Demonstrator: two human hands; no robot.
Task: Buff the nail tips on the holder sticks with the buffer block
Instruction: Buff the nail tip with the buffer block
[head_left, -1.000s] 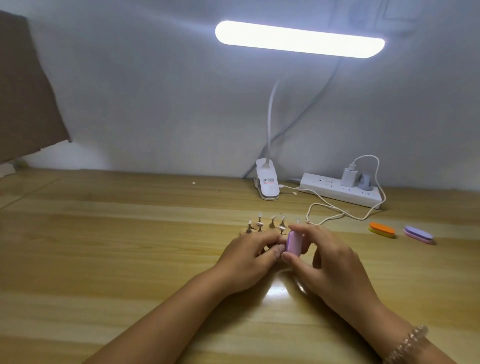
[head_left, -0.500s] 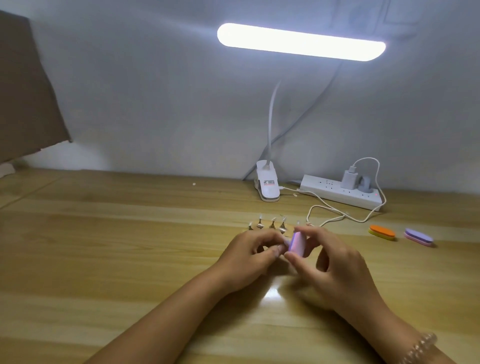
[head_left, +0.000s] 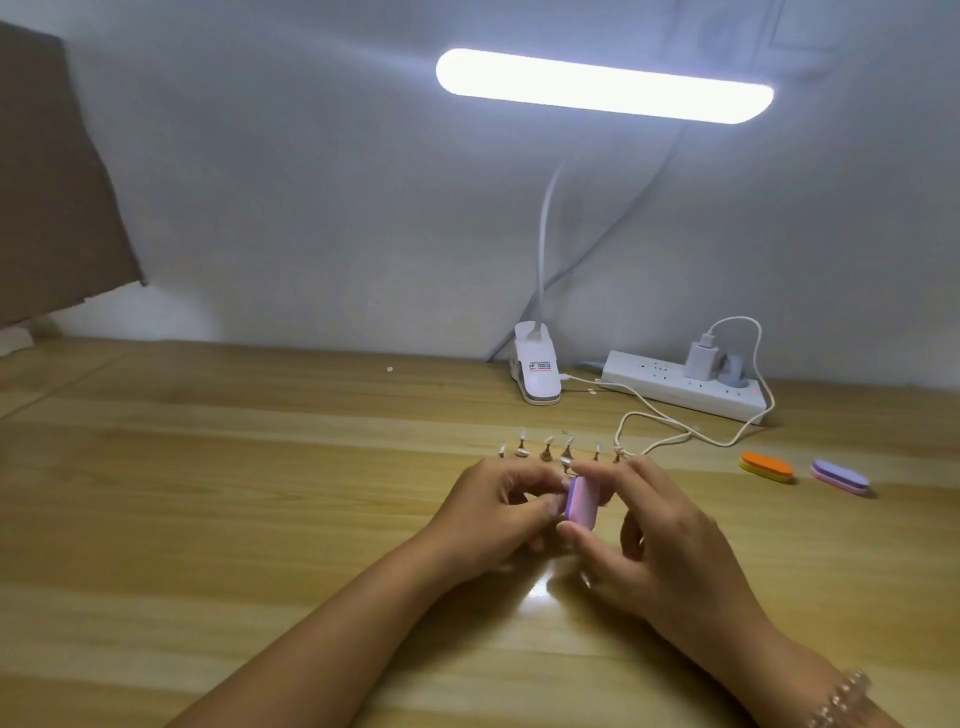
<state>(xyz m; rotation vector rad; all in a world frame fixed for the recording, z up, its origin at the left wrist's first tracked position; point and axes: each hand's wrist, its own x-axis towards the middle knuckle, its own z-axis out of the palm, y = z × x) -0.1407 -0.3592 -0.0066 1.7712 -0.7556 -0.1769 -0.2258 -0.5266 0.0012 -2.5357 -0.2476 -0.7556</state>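
Wooden table (head_left: 208, 493), pale plank grain, glossy under glare. Landmark: white plastic lamp clip (head_left: 537, 376) at the table's back edge.

- Buffer block (head_left: 581, 503): small, rounded oblong, lilac with a pink face, matte. Stands on end in front of the clip, well nearer the person.
- Right hand (head_left: 670, 545): pinches the block by its two ends, thumb under, forefinger over; other fingers loosely curled. Beaded bracelet (head_left: 841, 696) on the wrist.
- Left hand (head_left: 493, 514): fingers curled, tips bunched against the block's left face. Whatever they pinch is hidden; cannot tell.
- Holder sticks (head_left: 545, 449): a row of short metallic stems with flared bases, pale nail tips on top, upright between the clip and the hands, just beyond the fingers.
- Right of the clip: long white power strip (head_left: 685, 387) with a charger plugged in, thin white cable (head_left: 654, 415) looping forward.
- Further right and forward of the clip: two flat oval blocks side by side, orange block (head_left: 767, 466) and purple block (head_left: 840, 475).
- Above the clip: its bent neck carries a glowing light bar (head_left: 602, 85).
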